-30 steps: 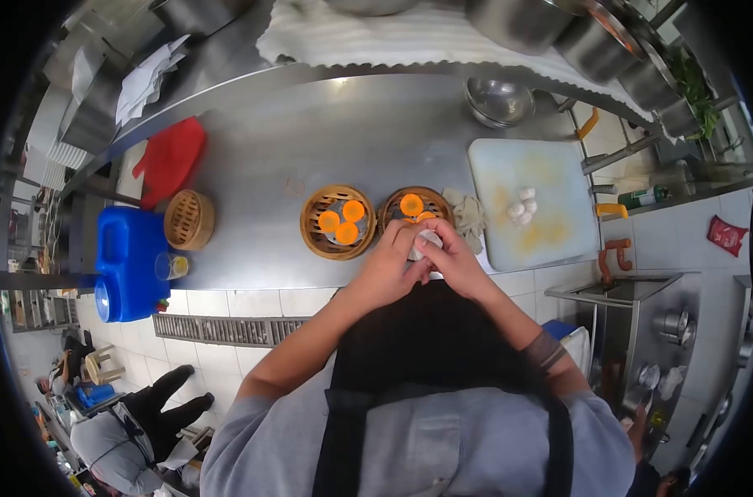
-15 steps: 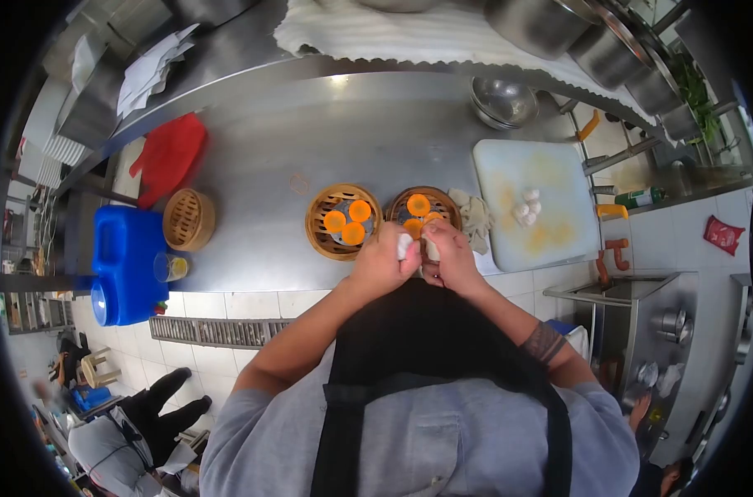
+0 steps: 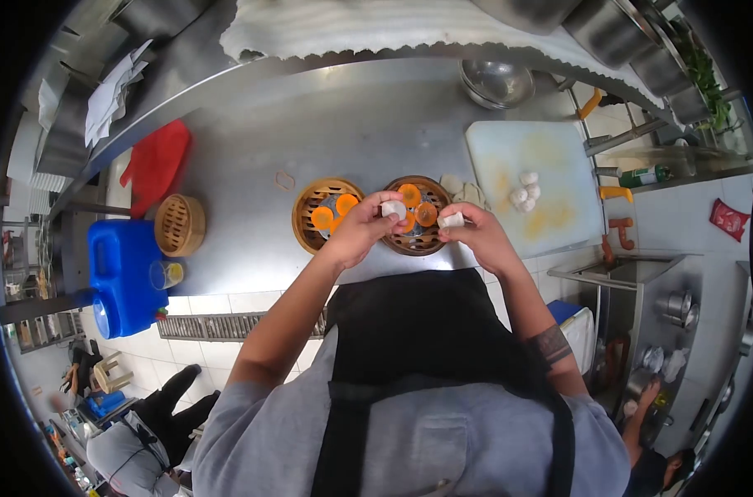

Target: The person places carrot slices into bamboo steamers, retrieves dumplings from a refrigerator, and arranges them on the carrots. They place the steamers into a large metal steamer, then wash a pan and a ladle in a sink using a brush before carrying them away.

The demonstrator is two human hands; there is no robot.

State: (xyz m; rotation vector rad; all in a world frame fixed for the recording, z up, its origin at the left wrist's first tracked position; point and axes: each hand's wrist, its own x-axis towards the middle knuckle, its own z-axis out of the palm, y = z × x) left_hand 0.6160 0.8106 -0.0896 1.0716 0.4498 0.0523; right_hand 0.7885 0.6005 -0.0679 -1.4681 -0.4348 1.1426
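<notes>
My left hand (image 3: 365, 227) pinches a round white piece (image 3: 394, 209) between thumb and fingers, just above the near left edge of the right bamboo steamer. My right hand (image 3: 478, 235) holds another white piece (image 3: 452, 220) at its fingertips, over that steamer's right edge. Inside the right steamer (image 3: 418, 247) lie several orange rounds (image 3: 409, 195). The left steamer (image 3: 302, 217) also bears orange rounds (image 3: 322, 218), and my left hand partly covers it. A pale crumpled cloth (image 3: 467, 192) lies behind my right hand.
A white cutting board (image 3: 550, 166) with several white balls (image 3: 530, 178) is at the right. Metal bowls (image 3: 498, 81) stand behind. At the left are an empty steamer (image 3: 179, 225), a cup (image 3: 167, 274), a blue jug (image 3: 126, 273) and a red bag (image 3: 157, 161). Other people are in the lower corners.
My hands have moved apart and slightly up over the steamers, each with a white piece. The view has shifted a little. A person's arm at the lower right reaches further in.
</notes>
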